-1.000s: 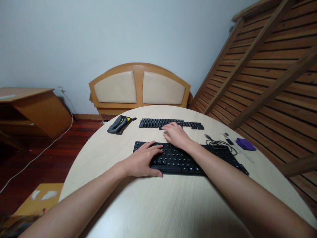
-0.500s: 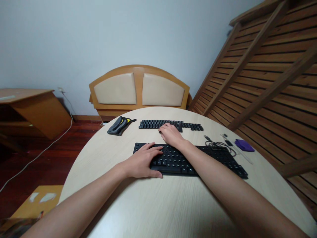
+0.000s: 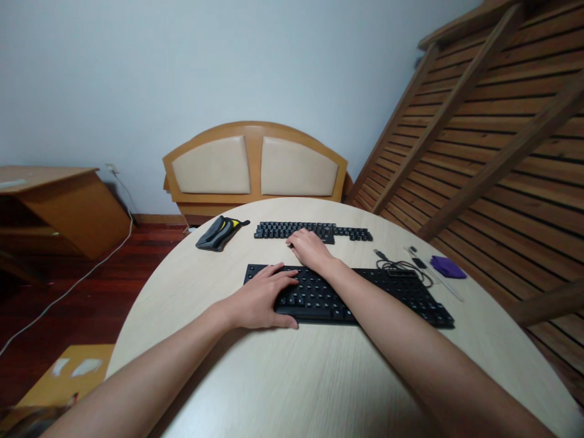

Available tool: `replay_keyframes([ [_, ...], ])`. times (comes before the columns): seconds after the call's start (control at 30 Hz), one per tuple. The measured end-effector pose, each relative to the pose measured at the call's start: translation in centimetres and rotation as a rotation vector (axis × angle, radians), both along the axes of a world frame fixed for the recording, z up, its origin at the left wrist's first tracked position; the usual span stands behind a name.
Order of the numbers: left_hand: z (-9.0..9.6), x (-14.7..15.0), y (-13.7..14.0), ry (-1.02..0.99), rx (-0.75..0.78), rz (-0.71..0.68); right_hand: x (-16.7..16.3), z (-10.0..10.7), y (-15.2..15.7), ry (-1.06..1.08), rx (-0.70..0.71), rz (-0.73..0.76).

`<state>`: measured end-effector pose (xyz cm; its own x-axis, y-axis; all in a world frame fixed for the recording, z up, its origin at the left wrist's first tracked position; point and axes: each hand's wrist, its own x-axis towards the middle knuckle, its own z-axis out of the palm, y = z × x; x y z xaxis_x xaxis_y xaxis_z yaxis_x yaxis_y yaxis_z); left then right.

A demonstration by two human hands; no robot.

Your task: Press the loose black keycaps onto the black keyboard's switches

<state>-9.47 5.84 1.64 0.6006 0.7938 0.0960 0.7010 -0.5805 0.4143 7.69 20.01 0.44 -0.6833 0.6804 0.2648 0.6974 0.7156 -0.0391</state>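
A black keyboard (image 3: 328,304), many of its key positions bare of caps, lies on the round table. My left hand (image 3: 264,299) rests flat over its left end, fingers spread and thumb along the front edge. Beyond the keyboard, loose black keycaps (image 3: 276,230) are laid out in rows as on a keyboard. My right hand (image 3: 312,248) reaches across to the near side of those rows. Its fingers are closed on a small dark keycap (image 3: 291,246), mostly covered by the fingertips.
On the pale table (image 3: 328,371) a grey, black and yellow pouch (image 3: 219,234) lies at the left. A coiled USB cable (image 3: 406,266), small dark pieces (image 3: 418,263) and a purple cloth (image 3: 448,267) are at the right. Wooden slats (image 3: 493,158) lean beyond the right edge.
My right hand has shifted slightly left and towards me with the keycap in its fingers. My left hand stays on the keyboard. The view has moved a little.
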Motion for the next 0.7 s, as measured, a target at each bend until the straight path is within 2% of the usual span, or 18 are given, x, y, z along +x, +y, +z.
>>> replay_keyframes([
  [0.2,0.1,0.1,0.0,0.008,0.01,-0.008,1.0,0.3,-0.9,0.136,-0.091,0.033],
  [0.43,0.1,0.1,0.0,0.029,0.013,-0.005,5.1,1.8,-6.5,0.381,-0.159,0.09],
  [0.5,0.2,0.1,-0.1,0.031,0.016,-0.009,6.2,1.6,-8.2,0.549,-0.249,0.117],
  [0.7,0.4,0.9,-0.6,-0.034,0.048,0.046,7.7,-0.1,-10.5,0.75,-0.433,0.116],
])
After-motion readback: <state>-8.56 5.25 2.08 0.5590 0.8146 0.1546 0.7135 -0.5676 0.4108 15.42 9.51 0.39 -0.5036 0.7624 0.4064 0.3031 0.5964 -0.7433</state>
